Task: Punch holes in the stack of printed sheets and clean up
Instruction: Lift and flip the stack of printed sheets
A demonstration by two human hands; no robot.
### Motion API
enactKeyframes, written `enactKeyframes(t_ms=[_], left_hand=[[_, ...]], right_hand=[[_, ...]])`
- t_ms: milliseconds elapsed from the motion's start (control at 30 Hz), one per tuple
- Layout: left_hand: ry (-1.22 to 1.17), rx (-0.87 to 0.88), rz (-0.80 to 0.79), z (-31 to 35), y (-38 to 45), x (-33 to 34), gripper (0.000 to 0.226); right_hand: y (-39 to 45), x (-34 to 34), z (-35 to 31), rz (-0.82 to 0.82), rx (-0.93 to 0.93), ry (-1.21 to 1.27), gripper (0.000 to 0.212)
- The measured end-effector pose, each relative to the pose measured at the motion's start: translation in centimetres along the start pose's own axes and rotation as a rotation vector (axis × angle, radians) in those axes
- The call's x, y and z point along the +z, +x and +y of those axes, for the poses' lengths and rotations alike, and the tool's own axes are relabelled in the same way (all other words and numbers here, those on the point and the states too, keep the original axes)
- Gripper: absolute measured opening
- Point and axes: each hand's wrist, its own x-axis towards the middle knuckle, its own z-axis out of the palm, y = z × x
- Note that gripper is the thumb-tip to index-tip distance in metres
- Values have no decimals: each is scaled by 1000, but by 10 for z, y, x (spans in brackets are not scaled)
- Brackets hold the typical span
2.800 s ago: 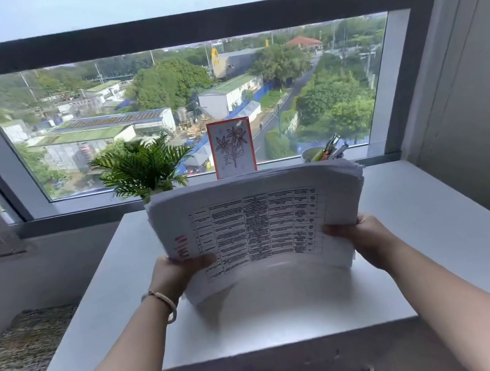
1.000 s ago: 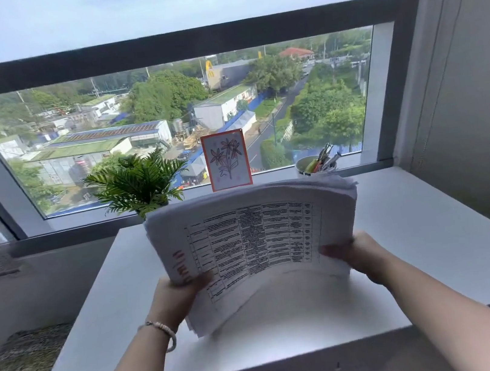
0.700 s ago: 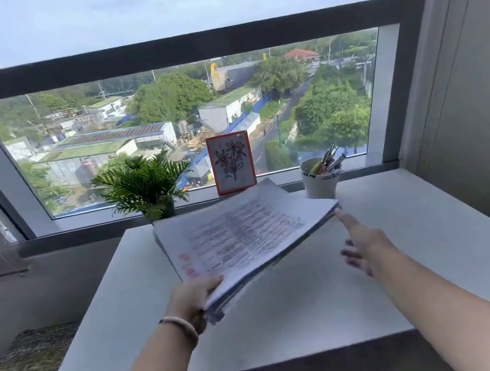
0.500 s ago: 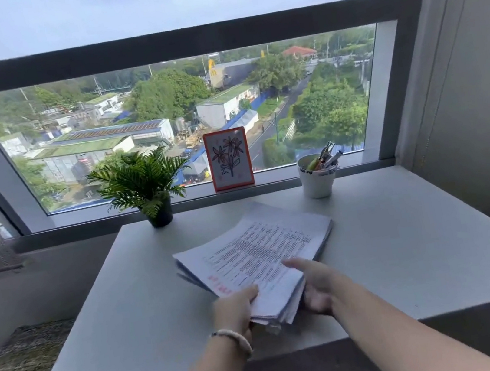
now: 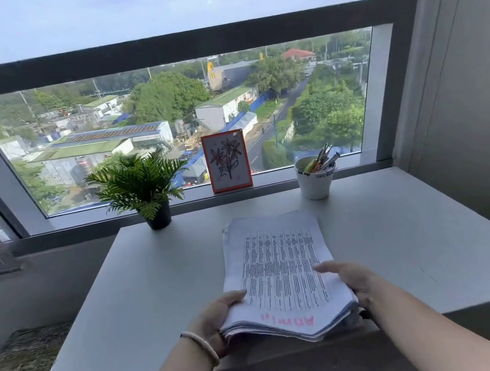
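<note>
Bare forearms, pale bracelet (image 5: 201, 346) on left wrist

Top sheet of the stack of printed sheets (image 5: 276, 263) is seen white, covered in a black table grid, pink-red lettering at the near edge. Table (image 5: 404, 241) noted pale grey. Picture frame (image 5: 227, 161) orange-red, flower drawn in black. Plant (image 5: 138, 182) green, pot black. Cup (image 5: 314, 179) white.
</note>
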Motion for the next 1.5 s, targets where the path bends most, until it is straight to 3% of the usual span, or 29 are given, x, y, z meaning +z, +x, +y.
enactKeyframes(t_ms=[167, 300, 533, 633, 733, 900, 1000, 1133, 1267, 1367, 1500], left_hand=[[-20, 11, 85, 2, -3, -20, 34], [159, 23, 152, 2, -5, -15, 22], [441, 645, 236, 34, -20, 15, 37], [509, 822, 399, 38, -21, 26, 35], [632, 853, 524, 30, -7, 20, 30], [425, 847, 329, 20, -4, 5, 42], [389, 863, 291, 26, -1, 2, 47], [434, 759, 470, 11, 10, 17, 26], [761, 745, 561, 30, -2, 19, 44], [641, 696, 420, 48, -15, 15, 38], [293, 525, 308, 30, -8, 20, 19]], right_hand=[[-4, -14, 3, -52, 46, 57, 45], [-2, -7, 2, -12, 60, -120, 17], [-27, 27, -30, 62, -659, -142, 35], [-28, 41, -37, 226, -821, -195, 27], [-31, 50, -30, 378, -891, -378, 28], [-21, 46, -8, 305, -813, -337, 29], [-11, 42, -6, 295, -755, -265, 33], [-6, 49, -2, 309, -727, -244, 34], [-11, 36, -28, 365, -737, -350, 24], [-26, 22, -58, 161, -695, -348, 36], [-35, 11, -71, -53, -426, -91, 35]])
